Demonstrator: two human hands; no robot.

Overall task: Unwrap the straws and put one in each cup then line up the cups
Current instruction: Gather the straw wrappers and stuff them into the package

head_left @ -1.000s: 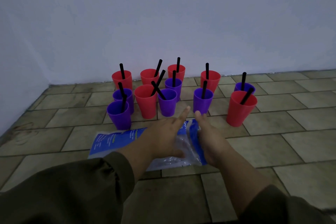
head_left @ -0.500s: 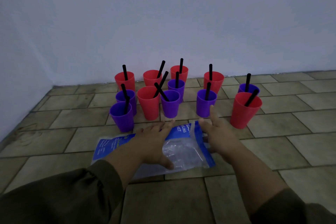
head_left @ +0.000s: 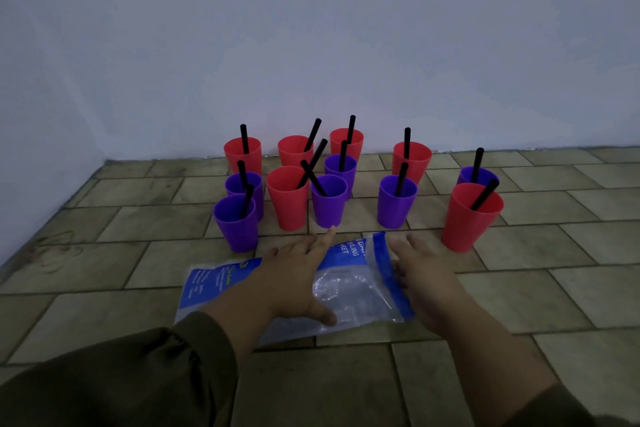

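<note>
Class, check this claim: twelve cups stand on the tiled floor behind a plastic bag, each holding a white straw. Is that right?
No. The head view shows the straws are black, not white. Otherwise right: twelve cups stand on the tiled floor behind the plastic bag, each holding a straw.

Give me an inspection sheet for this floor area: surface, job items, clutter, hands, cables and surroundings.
Surface: tiled floor, stained in places.
Job's things: six red cups and six purple cups, each with a black straw; clustered, not in one line.
Clutter: blue and clear plastic bag lying flat in front of the cups.
Hands: left hand and right hand open, fingers straight, at the bag; contact unclear.
Cables: nothing seen.
Surroundings: plain wall behind and to the left.
</note>
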